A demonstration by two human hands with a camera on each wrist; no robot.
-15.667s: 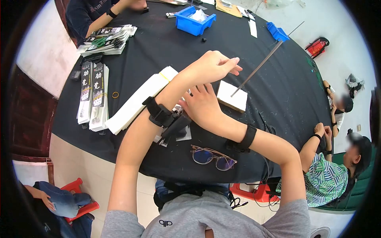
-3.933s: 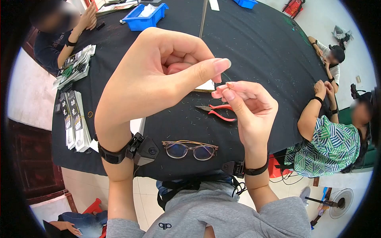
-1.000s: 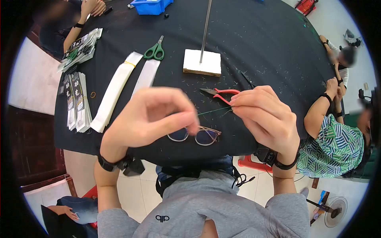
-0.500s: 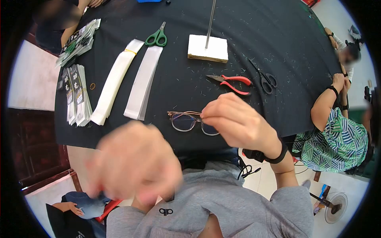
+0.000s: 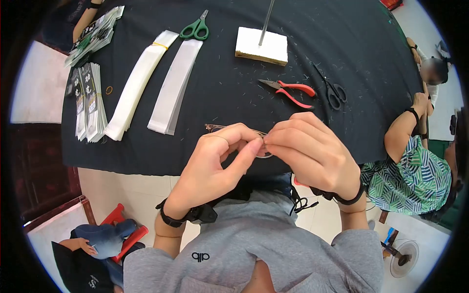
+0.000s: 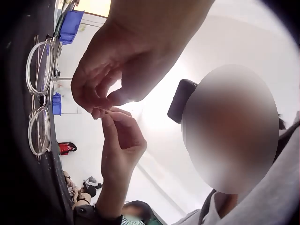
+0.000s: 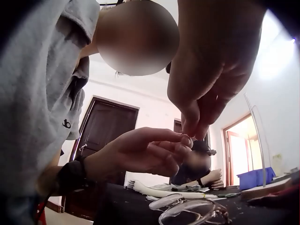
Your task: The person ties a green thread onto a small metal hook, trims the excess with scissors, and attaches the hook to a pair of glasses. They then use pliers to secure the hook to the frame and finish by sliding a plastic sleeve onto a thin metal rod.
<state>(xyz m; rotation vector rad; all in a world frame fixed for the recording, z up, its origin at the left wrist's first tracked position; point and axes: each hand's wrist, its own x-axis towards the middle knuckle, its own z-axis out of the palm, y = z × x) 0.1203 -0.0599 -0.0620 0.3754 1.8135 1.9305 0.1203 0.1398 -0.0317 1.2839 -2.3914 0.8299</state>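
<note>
In the head view my left hand (image 5: 215,161) and right hand (image 5: 317,151) meet fingertip to fingertip close to the table's front edge. Each pinches with thumb and fingers at a thin green thread, which hardly shows at this moment and is mostly hidden by the fingers. The left wrist view has the left hand (image 6: 126,61) above the right hand (image 6: 122,145), their tips together. Behind and below the hands lie folded eyeglasses (image 5: 211,127), largely covered in the head view but plain in the left wrist view, lenses (image 6: 40,131) up off the cloth.
Red-handled pliers (image 5: 293,92) and black scissors (image 5: 333,93) lie beyond the right hand. A white block (image 5: 264,45) holds an upright metal rod (image 5: 266,22). Clear sleeves (image 5: 176,88), green scissors (image 5: 195,30), a white bundle (image 5: 141,83) and printed packets (image 5: 90,105) lie left. People sit around.
The green thread was stretched between my parted hands a second ago. My left hand swept down toward my body, then came back up to meet the right. The view has tilted down.
</note>
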